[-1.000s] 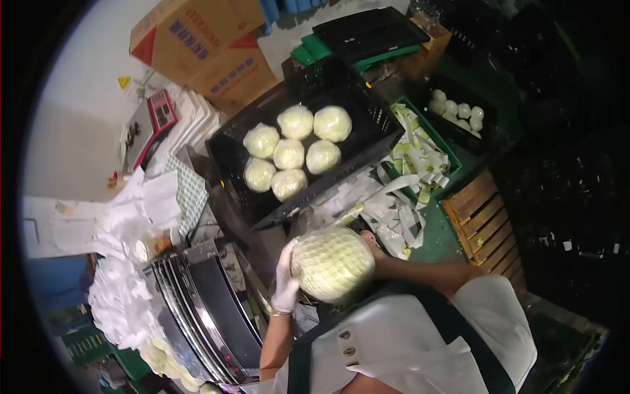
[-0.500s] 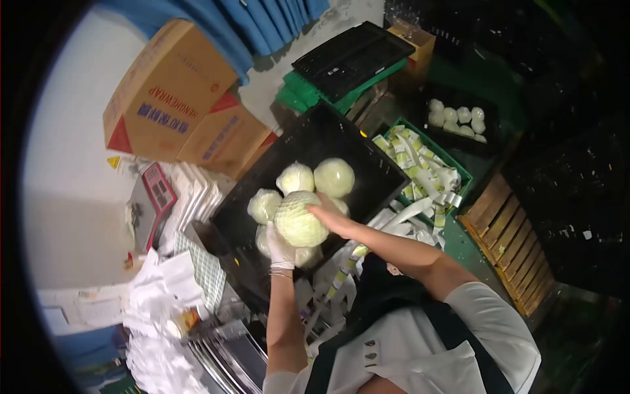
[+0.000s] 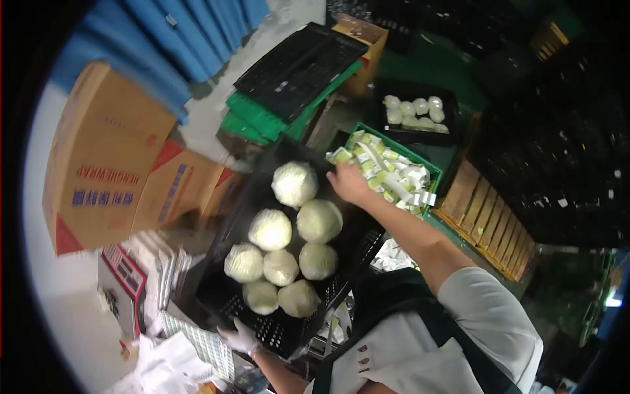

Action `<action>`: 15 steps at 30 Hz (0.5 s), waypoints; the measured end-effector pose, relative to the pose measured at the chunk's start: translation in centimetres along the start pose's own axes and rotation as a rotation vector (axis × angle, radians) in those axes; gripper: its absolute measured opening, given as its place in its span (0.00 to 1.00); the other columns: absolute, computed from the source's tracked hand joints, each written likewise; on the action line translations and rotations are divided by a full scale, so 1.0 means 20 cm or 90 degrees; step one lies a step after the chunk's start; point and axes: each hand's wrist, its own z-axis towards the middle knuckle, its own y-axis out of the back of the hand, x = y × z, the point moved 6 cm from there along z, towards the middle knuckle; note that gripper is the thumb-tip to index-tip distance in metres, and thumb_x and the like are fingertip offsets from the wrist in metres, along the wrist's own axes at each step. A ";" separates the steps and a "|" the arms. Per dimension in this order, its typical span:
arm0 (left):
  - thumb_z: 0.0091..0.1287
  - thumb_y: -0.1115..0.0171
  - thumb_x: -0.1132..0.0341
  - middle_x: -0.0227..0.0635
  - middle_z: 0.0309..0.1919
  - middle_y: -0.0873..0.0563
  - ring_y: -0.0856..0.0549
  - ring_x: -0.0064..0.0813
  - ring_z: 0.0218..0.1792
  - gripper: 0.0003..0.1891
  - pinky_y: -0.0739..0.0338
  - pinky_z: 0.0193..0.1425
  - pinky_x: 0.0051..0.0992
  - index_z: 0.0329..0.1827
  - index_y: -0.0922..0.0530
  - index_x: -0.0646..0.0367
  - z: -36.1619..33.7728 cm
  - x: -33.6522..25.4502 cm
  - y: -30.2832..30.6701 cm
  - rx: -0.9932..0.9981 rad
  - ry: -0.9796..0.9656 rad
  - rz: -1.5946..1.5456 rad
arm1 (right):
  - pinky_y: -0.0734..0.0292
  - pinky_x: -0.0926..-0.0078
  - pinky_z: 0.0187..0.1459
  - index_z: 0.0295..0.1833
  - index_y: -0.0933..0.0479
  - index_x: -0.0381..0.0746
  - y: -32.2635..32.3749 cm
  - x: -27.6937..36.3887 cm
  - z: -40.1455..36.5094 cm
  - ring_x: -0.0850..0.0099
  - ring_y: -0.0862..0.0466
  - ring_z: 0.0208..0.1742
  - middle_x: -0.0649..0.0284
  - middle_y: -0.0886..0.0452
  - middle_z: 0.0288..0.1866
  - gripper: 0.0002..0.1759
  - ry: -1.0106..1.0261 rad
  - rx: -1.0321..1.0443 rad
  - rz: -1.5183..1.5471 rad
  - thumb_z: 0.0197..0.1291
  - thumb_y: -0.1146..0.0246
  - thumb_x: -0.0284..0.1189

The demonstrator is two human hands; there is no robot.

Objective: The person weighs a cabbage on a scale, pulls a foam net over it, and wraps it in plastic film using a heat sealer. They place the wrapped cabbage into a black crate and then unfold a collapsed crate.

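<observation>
A black plastic crate (image 3: 231,231) with perforated ends sits in front of me, turned at an angle. Several round, pale green cabbages (image 3: 319,221) lie in it, shiny as if wrapped in clear film. My left hand (image 3: 241,338), in a whitish glove, grips the crate at its near left corner. On the far right side, my bare right hand (image 3: 349,182) has its fingers hooked over the crate's rim. The fingertips of both hands are partly hidden by the crate. Neither hand touches a cabbage.
A green crate (image 3: 430,172) of label strips stands to the right, beside a wooden pallet (image 3: 484,220). Behind it is another black crate (image 3: 420,136) with cabbages. Cardboard boxes (image 3: 108,157), a red-edged scale (image 3: 125,269) and stacked crates (image 3: 298,72) flank the left and back.
Both hands have let go of the cabbage they held over the crate and moved apart onto the crate's edges. The cabbages now lie spread along the crate, and the view has shifted.
</observation>
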 end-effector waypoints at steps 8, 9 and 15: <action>0.65 0.49 0.52 0.33 0.26 0.22 0.27 0.25 0.25 0.19 0.32 0.35 0.26 0.35 0.25 0.62 -0.07 0.28 -0.30 0.340 0.277 -0.421 | 0.26 0.56 0.37 0.41 0.35 0.36 -0.06 -0.03 0.04 0.52 0.20 0.36 0.48 0.21 0.35 0.15 0.013 0.058 0.039 0.64 0.52 0.38; 0.66 0.52 0.48 0.35 0.31 0.20 0.25 0.28 0.30 0.24 0.31 0.43 0.29 0.37 0.23 0.64 -0.08 0.24 -0.26 0.344 0.245 -0.364 | 0.27 0.57 0.41 0.43 0.35 0.35 -0.05 -0.04 0.04 0.52 0.21 0.39 0.48 0.22 0.37 0.16 0.008 0.090 0.056 0.64 0.53 0.39; 0.64 0.46 0.56 0.28 0.26 0.24 0.28 0.21 0.24 0.15 0.34 0.31 0.22 0.37 0.23 0.60 -0.13 0.08 -0.09 0.323 0.287 -0.452 | 0.29 0.58 0.49 0.48 0.28 0.32 -0.15 -0.18 0.14 0.49 0.23 0.48 0.44 0.22 0.42 0.29 -0.033 0.250 0.197 0.61 0.52 0.50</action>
